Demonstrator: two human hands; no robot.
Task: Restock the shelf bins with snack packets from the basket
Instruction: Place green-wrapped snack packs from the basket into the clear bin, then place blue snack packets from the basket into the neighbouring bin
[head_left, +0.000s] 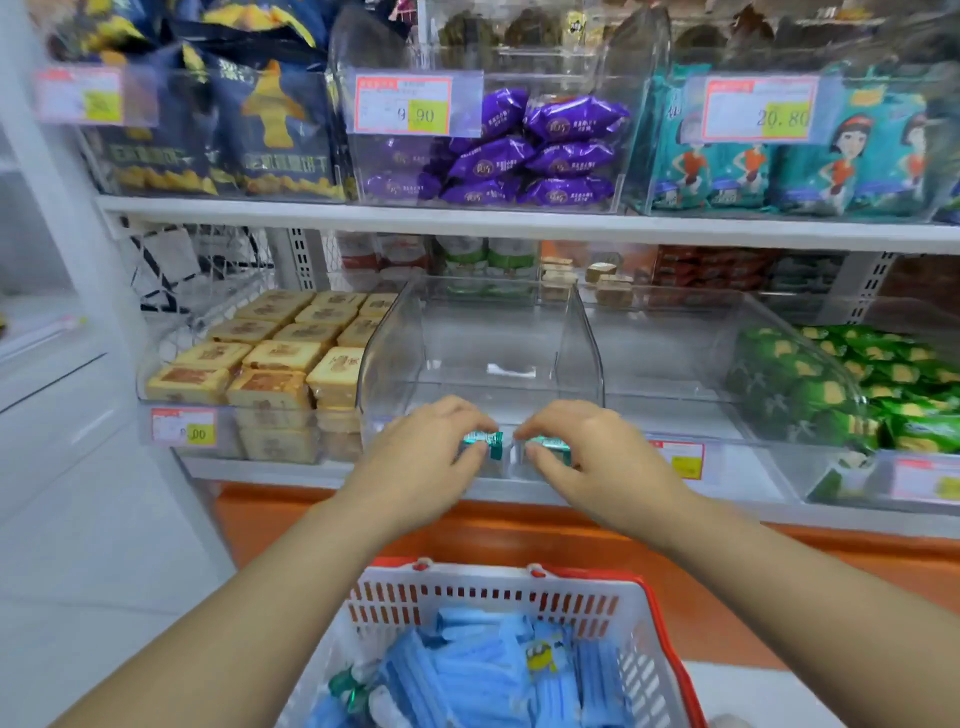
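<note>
Fingertips (467, 415) of left hand (415, 467) pinch a small teal packet (485, 442), thumb under, other fingers curled over. Right hand (602, 457) pinches a second teal packet (549, 446) the same way. The 2 packets are just beside each other, level w/ the front lip of the see-through bin (395, 338) in the middle of the lower shelf. Can't tell if they're inside the lip or just in front of it.

Left of that bin is a bin of tan square cakes (270, 358); to the right, a bin w/ green packets (831, 384). On the shelf above are purple packets (519, 150) behind a price tag (402, 104). Below both forearms is the red & white basket (498, 603), holding a heap of blue packets (483, 670).
</note>
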